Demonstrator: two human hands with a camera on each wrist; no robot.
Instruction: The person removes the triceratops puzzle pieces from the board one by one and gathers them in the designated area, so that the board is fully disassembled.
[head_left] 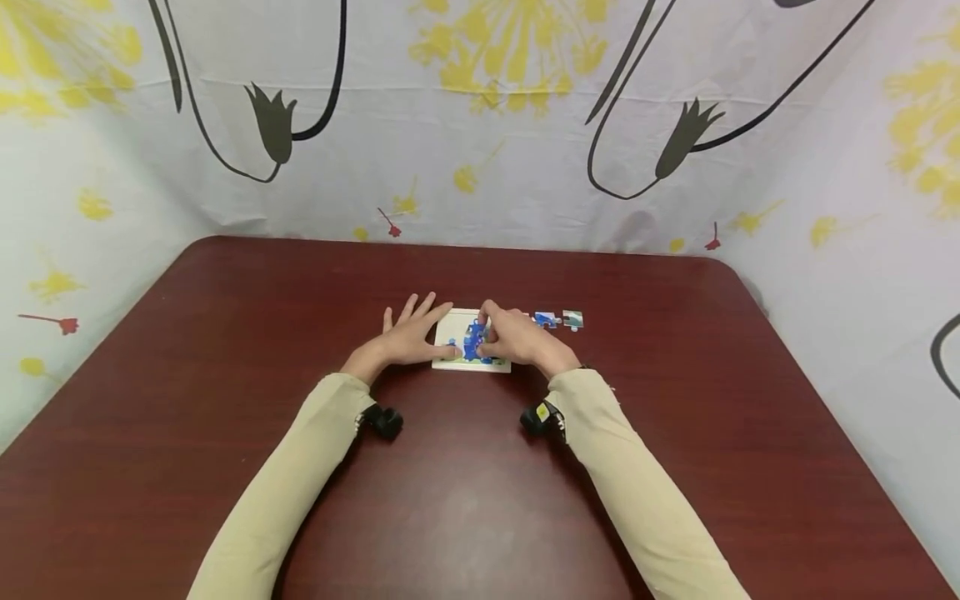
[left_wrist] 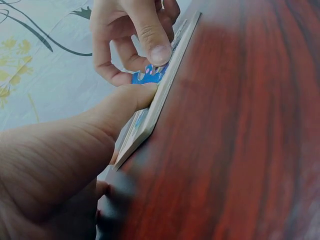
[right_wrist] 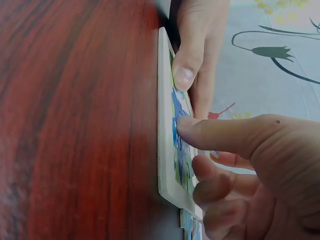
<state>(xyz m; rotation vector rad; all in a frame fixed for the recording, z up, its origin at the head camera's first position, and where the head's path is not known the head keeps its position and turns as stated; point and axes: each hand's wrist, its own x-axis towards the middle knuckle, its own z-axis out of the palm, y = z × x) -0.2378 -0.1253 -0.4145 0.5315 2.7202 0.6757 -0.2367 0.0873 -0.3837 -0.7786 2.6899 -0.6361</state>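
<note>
A small jigsaw puzzle board (head_left: 465,366) with a pale rim lies on the table. My left hand (head_left: 408,337) rests at its left side, fingers spread and fairly straight, thumb laid on the picture near the lower edge. Over the right half, my right hand (head_left: 517,335) pinches a blue puzzle piece (left_wrist: 149,75) between thumb and fingertips. That piece stands tilted up from the board in the left wrist view. In the right wrist view the right thumb covers part of the blue picture (right_wrist: 178,102).
Two loose puzzle pieces, one blue (head_left: 545,320) and one greenish (head_left: 573,319), lie right of the board beyond the right hand. The dark red wooden table (head_left: 465,517) reaches back to a patterned cloth (head_left: 487,192). Each wrist wears a black camera (head_left: 386,422).
</note>
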